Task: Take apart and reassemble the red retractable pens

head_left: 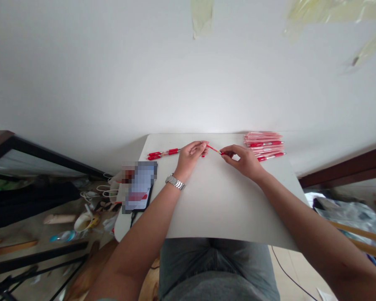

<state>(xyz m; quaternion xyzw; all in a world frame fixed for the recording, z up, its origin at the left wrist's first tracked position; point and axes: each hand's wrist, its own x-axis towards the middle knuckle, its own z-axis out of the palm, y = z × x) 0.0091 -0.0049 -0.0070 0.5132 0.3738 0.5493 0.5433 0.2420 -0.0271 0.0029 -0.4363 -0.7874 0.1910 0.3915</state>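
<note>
A thin red stick that looks like a pen refill (213,148) stretches between my hands above the white table. My left hand (190,156) pinches its left end. At the other end, my right hand (243,161) is closed on a small red pen part (223,153), mostly covered by the fingertips; whether the two pieces are joined I cannot tell. A small red piece (203,156) shows just below my left fingers. Left of that hand lie several red pens (163,154). Right of my right hand is a stack of pink-red pen pieces (263,137) with red pens (272,156) on and beside it.
A phone (141,186) with a cable lies at the left edge of the white table (225,209). A wall (188,83) rises behind the table. Left on the floor are a cup (83,221) and a bottle (63,236); plastic bags (357,215) sit at the right.
</note>
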